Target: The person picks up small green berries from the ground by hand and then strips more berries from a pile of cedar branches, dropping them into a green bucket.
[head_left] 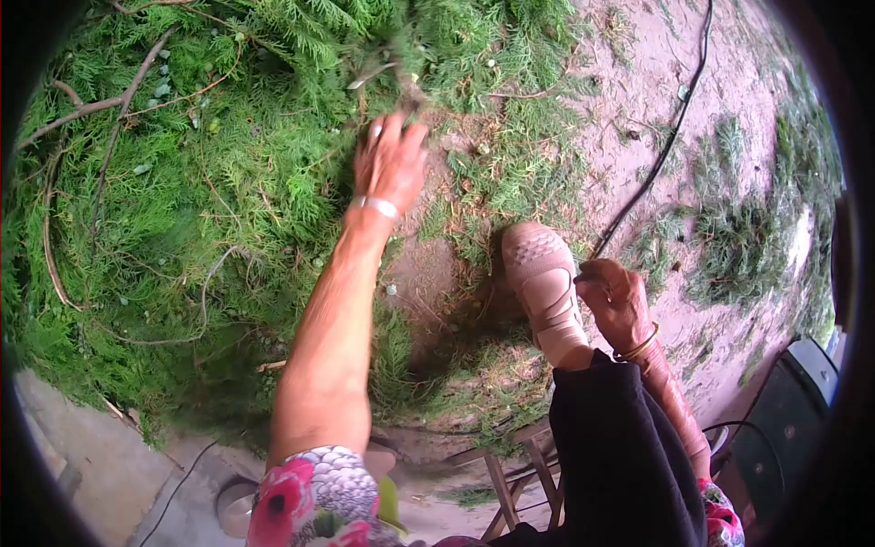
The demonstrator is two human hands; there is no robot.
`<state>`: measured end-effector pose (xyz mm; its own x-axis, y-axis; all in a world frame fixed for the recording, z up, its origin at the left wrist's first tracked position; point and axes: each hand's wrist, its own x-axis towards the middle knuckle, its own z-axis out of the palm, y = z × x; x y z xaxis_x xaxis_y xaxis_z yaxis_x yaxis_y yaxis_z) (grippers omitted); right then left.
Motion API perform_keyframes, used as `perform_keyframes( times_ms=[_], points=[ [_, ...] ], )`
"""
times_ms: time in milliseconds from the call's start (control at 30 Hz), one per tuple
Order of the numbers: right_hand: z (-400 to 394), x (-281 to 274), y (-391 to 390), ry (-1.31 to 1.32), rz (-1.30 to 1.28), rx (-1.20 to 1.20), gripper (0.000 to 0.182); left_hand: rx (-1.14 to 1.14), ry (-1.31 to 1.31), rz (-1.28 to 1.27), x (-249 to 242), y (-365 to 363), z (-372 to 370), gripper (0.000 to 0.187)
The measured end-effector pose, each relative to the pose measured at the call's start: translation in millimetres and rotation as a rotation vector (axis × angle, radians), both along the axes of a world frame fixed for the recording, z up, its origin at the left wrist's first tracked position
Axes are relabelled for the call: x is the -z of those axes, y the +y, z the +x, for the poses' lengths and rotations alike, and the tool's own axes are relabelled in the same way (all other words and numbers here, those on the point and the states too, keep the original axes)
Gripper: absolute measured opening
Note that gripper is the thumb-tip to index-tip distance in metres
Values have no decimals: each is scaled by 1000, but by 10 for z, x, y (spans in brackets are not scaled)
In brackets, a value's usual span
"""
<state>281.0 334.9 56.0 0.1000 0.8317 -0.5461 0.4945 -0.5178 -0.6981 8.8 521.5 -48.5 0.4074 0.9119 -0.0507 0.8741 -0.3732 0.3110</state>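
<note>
My left hand [392, 162], with a ring and a white band at the wrist, reaches into a spread of green cypress-like branches [264, 173]. Its fingers are bent down around the base of a sprig [408, 84] that is smeared by motion. Beside my shoe [540, 273], my right hand [617, 299] is closed, a yellow bangle at its wrist. Something small and dark shows at its fingertips; I cannot tell what it is. A black cable [652, 173] runs down the ground toward this hand.
Bare stems [109, 105] cross the greenery at the left. More cut sprigs [743, 251] are scattered on the ground to the right. A wooden stool frame [501, 488] stands below, near a dark green box-like object [788, 424] at the lower right.
</note>
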Motion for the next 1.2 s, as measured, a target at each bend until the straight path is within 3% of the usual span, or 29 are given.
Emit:
perform_keyframes(
  times_ms=[100, 167, 200, 300, 367, 467, 567, 767, 833, 867, 900, 967, 1100, 1167, 1200],
  points=[
    [-19, 52, -43, 14, -15, 14, 28, -1, 3, 6, -18, -845, -586, 24],
    [-52, 26, -47, 26, -13, -4, 28, -14, 59, -140, -220, -1492, -882, 22],
    [-45, 12, -37, 20, 1, -32, 28, -28, 8, -184, -268, -1804, -992, 30],
    [-81, -30, 37, 35, 0, -14, 26, 17, 241, -455, -682, -2215, -1001, 50],
    [-87, 4, 39, 62, 18, 15, 25, -53, 64, -336, -842, -2018, -615, 50],
    [-116, 16, 52, 70, 19, -35, 26, -6, -78, -356, -742, -1934, -254, 48],
    [-158, 40, 35, 72, 49, -29, 26, -87, -26, -506, -533, -2440, -433, 48],
    [-256, 45, -5, 24, 60, -100, 28, -20, -97, -640, -837, -2878, -1077, 36],
    [-302, 58, -4, 37, 75, -115, 28, -367, -315, -606, -1002, -2652, -1089, 28],
    [-319, 66, -5, 47, 94, -121, 28, -438, -409, -428, -1005, -2547, -1065, 18],
    [-325, 83, -11, 46, 91, -124, 28, -441, -410, -431, -929, -2495, -1096, 18],
    [-332, 123, -8, 62, 127, -130, 28, -519, -142, -302, -714, -2433, -1180, 19],
    [-419, 97, -9, 40, 114, -140, 27, -583, -35, -321, -318, -2418, -1081, 23],
    [-450, 79, -10, 22, 91, -164, 27, -708, 111, -212, -334, -2379, -967, 32],
    [-480, 58, -10, 27, 75, -152, 28, -818, 98, -314, -360, -2319, -927, 35]
  ],
)
